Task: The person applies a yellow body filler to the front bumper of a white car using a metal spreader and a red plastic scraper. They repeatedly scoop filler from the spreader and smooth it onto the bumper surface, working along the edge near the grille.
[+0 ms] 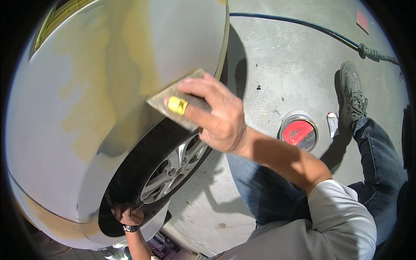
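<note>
My right hand [216,112] presses a flat grey-beige sanding pad [160,102] to the white car body panel [52,108] just above the wheel arch. Yellow tape [177,106] wraps one of its fingers. The panel has patches of yellowish filler and grey. My left hand [128,212], with a watch on the wrist, is low at the wheel arch beside the black tire [117,190] and silver wheel [173,171]. Its fingers are curled, and what they grip is partly hidden in shadow.
A round can with a red disc [298,132] and a white tube [332,123] sit on the concrete floor [281,56] to the right. A blue hose [294,19] runs along the top. My legs and grey shoe [351,91] occupy the right side.
</note>
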A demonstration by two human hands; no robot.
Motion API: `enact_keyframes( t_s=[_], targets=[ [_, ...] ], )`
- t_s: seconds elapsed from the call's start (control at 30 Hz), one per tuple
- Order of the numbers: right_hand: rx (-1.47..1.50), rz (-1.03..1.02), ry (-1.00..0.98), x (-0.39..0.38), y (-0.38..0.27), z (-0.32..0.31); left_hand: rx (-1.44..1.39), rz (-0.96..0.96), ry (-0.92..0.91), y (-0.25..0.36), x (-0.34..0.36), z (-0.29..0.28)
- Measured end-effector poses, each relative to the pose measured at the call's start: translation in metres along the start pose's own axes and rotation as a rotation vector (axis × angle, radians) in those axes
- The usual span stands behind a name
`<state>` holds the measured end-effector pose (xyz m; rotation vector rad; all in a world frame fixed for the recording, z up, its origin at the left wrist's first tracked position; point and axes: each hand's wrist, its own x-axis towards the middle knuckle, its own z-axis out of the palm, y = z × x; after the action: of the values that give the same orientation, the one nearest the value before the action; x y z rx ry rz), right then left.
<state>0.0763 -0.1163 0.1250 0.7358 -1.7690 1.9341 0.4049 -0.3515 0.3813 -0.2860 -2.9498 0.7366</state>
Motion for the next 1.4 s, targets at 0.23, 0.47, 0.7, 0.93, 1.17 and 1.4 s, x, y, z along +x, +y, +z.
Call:
enact_keyframes(
  t_s=[0.23,0.47,0.7,0.93,1.17,1.4],
  targets=[
    [0.212,0.072,-0.152,-0.035,-0.024,-0.009,0.018,0.014,0.002,0.003,0.007,-0.001],
    [0.409,0.175,-0.169,-0.040,-0.012,-0.025,0.036,0.071,0.061,-0.004,0.008,0.005],
    [0.546,0.116,-0.336,-0.039,-0.018,-0.068,-0.626,-0.634,0.010,0.141,0.050,0.018],
    [0.839,-0.246,-0.702,-0.049,-0.071,-0.104,-2.034,-1.601,0.323,0.321,0.115,0.058],
    [0.665,-0.335,-0.761,-0.060,-0.037,-0.108,-2.278,-1.780,0.511,0.312,0.154,0.043],
    [0.135,-0.256,-0.754,-0.040,0.025,-0.101,-2.401,-1.588,0.858,0.294,0.146,0.048]
  ],
)
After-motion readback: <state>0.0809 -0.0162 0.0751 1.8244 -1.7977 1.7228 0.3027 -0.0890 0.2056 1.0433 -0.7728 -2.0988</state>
